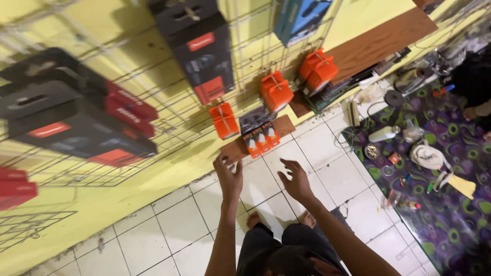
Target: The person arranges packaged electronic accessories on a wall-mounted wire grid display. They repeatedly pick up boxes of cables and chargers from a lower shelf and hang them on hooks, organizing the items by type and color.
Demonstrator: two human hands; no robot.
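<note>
Both my arms reach out over the white tiled floor toward the yellow wall. My left hand is open, fingers apart, just below a brown wooden board leaning at the wall's foot. My right hand is open too and holds nothing. Three small orange-and-black packets stand on the board just beyond my hands. Orange boxes hang on the wire grid above them. My bare feet show below my hands.
Large black-and-red boxes and a blue box hang on the grid. A purple patterned mat at right holds a white bottle, cloths and small items. Another person's arm is at the far right. A brown panel leans on the wall.
</note>
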